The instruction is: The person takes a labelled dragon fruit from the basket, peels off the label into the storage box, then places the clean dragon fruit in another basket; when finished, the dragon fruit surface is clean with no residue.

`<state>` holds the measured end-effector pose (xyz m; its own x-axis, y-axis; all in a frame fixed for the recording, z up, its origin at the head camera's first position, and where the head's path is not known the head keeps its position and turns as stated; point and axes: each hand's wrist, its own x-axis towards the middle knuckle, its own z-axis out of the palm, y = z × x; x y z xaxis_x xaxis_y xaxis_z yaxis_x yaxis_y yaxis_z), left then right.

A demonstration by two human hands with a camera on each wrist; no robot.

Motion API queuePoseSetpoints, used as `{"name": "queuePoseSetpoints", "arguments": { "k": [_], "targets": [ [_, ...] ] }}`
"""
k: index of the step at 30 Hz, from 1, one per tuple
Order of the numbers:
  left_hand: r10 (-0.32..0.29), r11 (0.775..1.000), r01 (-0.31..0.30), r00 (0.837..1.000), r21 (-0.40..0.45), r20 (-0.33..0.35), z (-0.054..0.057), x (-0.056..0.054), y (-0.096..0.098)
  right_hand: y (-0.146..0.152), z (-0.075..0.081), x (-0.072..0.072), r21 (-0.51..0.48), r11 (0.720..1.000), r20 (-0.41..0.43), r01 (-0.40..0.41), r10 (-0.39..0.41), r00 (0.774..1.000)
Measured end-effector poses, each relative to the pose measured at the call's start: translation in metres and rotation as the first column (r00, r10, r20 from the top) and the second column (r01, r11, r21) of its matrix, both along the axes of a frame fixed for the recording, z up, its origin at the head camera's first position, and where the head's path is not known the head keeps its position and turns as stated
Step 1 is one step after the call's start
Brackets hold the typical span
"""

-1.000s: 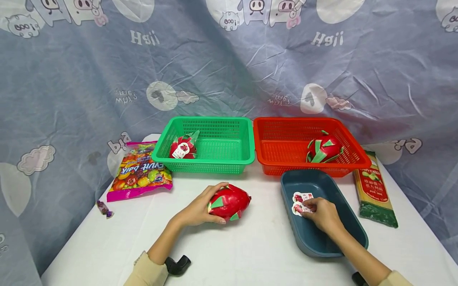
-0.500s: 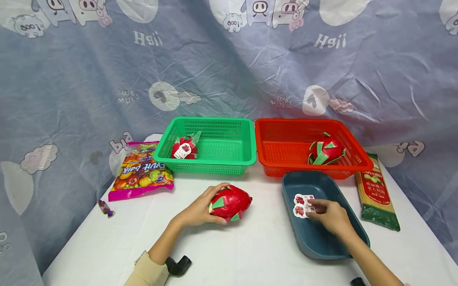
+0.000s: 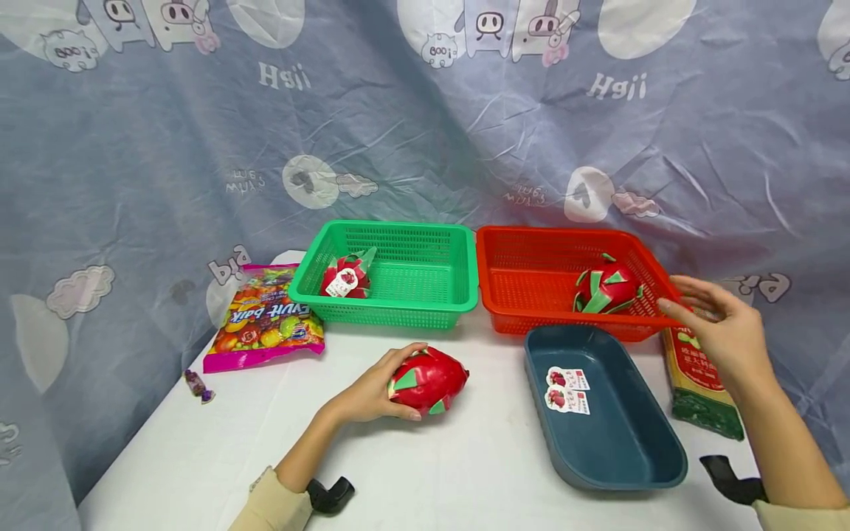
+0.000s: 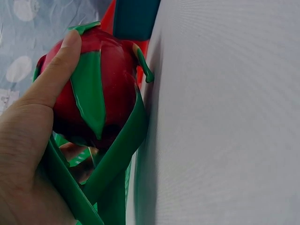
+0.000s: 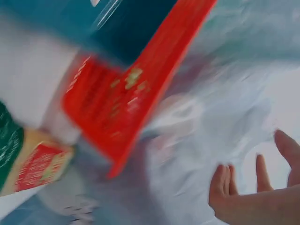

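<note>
My left hand (image 3: pixel 372 392) grips a red dragon fruit (image 3: pixel 434 380) with green scales, lying on its side on the white table. In the left wrist view the thumb lies over the dragon fruit (image 4: pixel 112 75), with long green leaves near the palm. My right hand (image 3: pixel 730 328) is raised at the right corner of the red basket (image 3: pixel 524 284), fingers spread and nothing held. Two white labels (image 3: pixel 567 391) with dragon fruit pictures lie in the dark blue tray (image 3: pixel 614 442). In the blurred right wrist view, the right hand (image 5: pixel 258 197) has its fingers apart.
Another dragon fruit (image 3: pixel 607 286) sits in the red basket. The green basket (image 3: pixel 425 284) holds a dragon fruit (image 3: pixel 348 274) bearing a label. A candy bag (image 3: pixel 265 321) and one wrapped candy (image 3: pixel 198 387) lie left. A spaghetti packet (image 3: pixel 700 376) lies right, partly behind the right arm.
My right hand has left the labels in the dark blue tray and moved up and right to the red basket's corner. The left hand keeps its hold on the dragon fruit.
</note>
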<state>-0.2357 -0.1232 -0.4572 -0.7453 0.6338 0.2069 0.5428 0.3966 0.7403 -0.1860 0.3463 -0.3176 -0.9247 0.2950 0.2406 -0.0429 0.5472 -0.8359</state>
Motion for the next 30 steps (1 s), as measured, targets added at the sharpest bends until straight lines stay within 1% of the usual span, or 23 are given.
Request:
{"name": "queuePoseSetpoints", "arguments": {
  "k": [1, 2, 3, 4, 5, 7, 9, 10, 12, 14, 17, 20, 25, 28, 30],
  "targets": [
    [-0.004, 1.000, 0.004, 1.000, 0.004, 0.001, 0.000, 0.000, 0.001, 0.010, -0.002, -0.009, -0.034, 0.999, -0.024, 0.034, -0.035, 0.999],
    [-0.007, 1.000, 0.007, 1.000, 0.008, -0.001, -0.001, -0.001, 0.001, 0.019, -0.006, -0.018, -0.052, 0.996, -0.024, 0.073, -0.075, 0.997],
    [-0.011, 1.000, 0.011, 1.000, 0.012, -0.003, -0.002, -0.001, 0.002, 0.029, -0.011, -0.026, -0.068, 0.993, -0.009, 0.094, -0.095, 0.995],
    [-0.012, 1.000, 0.013, 1.000, 0.012, -0.007, -0.002, -0.001, 0.002, 0.039, -0.017, -0.034, -0.064, 0.993, 0.015, 0.104, -0.103, 0.995],
    [-0.012, 1.000, 0.012, 1.000, 0.011, -0.011, -0.003, -0.002, 0.003, 0.048, -0.024, -0.041, -0.063, 0.993, 0.052, 0.096, -0.093, 0.994],
    [-0.006, 1.000, 0.007, 1.000, 0.009, -0.013, -0.004, -0.002, 0.002, 0.065, -0.039, -0.053, -0.048, 0.998, 0.136, 0.038, -0.031, 0.990],
    [0.002, 1.000, -0.002, 1.000, 0.007, -0.021, -0.004, -0.002, 0.001, 0.078, -0.053, -0.061, -0.048, 0.997, 0.209, -0.057, 0.066, 0.976],
    [0.007, 1.000, -0.007, 1.000, 0.005, -0.022, -0.003, -0.002, 0.001, 0.083, -0.060, -0.064, -0.037, 0.994, 0.240, -0.102, 0.108, 0.965],
    [0.011, 1.000, -0.011, 1.000, 0.005, -0.025, -0.003, -0.002, 0.000, 0.090, -0.071, -0.068, -0.022, 0.983, 0.284, -0.183, 0.182, 0.942],
    [0.010, 1.000, -0.010, 1.000, 0.006, -0.027, -0.003, -0.001, -0.001, 0.094, -0.082, -0.070, -0.019, 0.968, 0.286, -0.252, 0.246, 0.926],
    [0.002, 1.000, -0.002, 1.000, 0.001, -0.024, -0.004, -0.001, -0.001, 0.097, -0.094, -0.071, -0.036, 0.955, 0.248, -0.294, 0.294, 0.923],
    [0.003, 1.000, -0.003, 1.000, -0.002, -0.029, -0.004, 0.000, -0.001, 0.097, -0.100, -0.072, -0.075, 0.952, 0.202, -0.296, 0.305, 0.930],
    [0.014, 1.000, -0.014, 0.999, 0.002, -0.044, -0.002, -0.001, -0.002, 0.094, -0.101, -0.073, -0.077, 0.960, 0.176, -0.269, 0.279, 0.944],
    [-0.001, 1.000, 0.000, 1.000, -0.015, -0.009, 0.002, -0.001, -0.003, 0.093, -0.100, -0.072, -0.078, 0.969, 0.177, -0.235, 0.245, 0.953],
    [-0.022, 0.999, 0.023, 0.999, -0.034, 0.026, 0.006, -0.001, -0.006, 0.092, -0.100, -0.073, -0.098, 0.973, 0.178, -0.210, 0.225, 0.958]
  ]
}}
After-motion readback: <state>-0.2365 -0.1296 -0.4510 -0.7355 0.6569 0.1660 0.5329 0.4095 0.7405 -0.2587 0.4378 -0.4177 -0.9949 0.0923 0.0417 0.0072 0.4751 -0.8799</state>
